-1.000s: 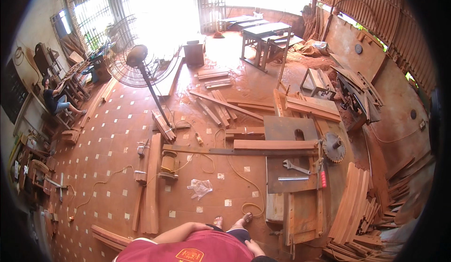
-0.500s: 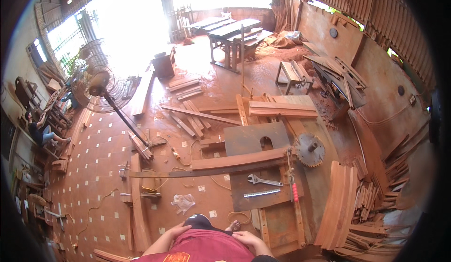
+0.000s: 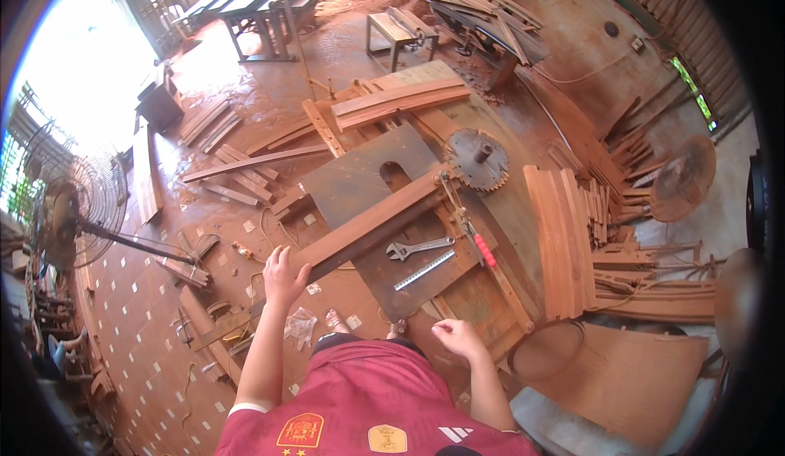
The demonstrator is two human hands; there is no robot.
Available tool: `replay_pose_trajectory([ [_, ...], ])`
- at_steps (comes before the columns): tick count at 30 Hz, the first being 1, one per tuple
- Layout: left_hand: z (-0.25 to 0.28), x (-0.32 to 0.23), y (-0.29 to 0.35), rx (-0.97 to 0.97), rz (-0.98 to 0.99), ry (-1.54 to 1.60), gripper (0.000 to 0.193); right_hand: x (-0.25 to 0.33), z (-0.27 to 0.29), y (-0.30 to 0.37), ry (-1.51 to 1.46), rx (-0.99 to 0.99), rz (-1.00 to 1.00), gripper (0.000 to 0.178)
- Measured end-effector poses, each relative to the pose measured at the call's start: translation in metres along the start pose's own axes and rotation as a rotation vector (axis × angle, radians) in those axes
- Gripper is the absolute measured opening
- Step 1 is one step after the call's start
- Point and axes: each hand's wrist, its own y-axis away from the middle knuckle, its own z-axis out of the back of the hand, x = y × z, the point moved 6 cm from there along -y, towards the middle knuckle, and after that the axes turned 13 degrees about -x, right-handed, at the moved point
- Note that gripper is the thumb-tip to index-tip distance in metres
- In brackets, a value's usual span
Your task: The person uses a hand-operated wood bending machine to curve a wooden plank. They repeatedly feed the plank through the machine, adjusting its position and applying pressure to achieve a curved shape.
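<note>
- Setting its fingers at the near end of a long beam, the left hand has the thumb a little apart from the fingers; contact looks likely, but I cannot tell whether it grips, since the palm and the underside are hidden.
- The beam runs from the left hand forward and rightward, across the metal plate of the bench, with a dark bar along its side nearer the body.
- The right hand hangs loosely curled beside the bench, well apart from the beam. Nothing shows in it; I cannot tell how far the fingers close.
- Forward of the right hand, 3 tools lie on the bench: a wrench, a ruler and a tool with a red handle.
- Farther forward, past the beam's far end, is 1 toothed saw blade.
- To the right hand's right and forward stands a stack of planks; just below the left hand, a plastic bag lies on the floor.
- As a judgement, the step in hand is placing the left hand on the beam; any shift of it calls for a firm hold at this end, with the right hand clear of the blade.
</note>
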Motion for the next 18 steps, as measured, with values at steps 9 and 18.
replay_pose_trajectory([
  [9, -0.086, 0.001, -0.005, 0.117, 0.005, -0.093, 0.071, -0.014, 0.090, -0.052, 0.274, -0.655, 0.188, 0.038],
  [18, -0.077, -0.011, 0.004, 0.003, -0.195, -0.150, 0.094, 0.027, 0.107, -0.153, 0.463, -0.309, -0.155, 0.057],
])
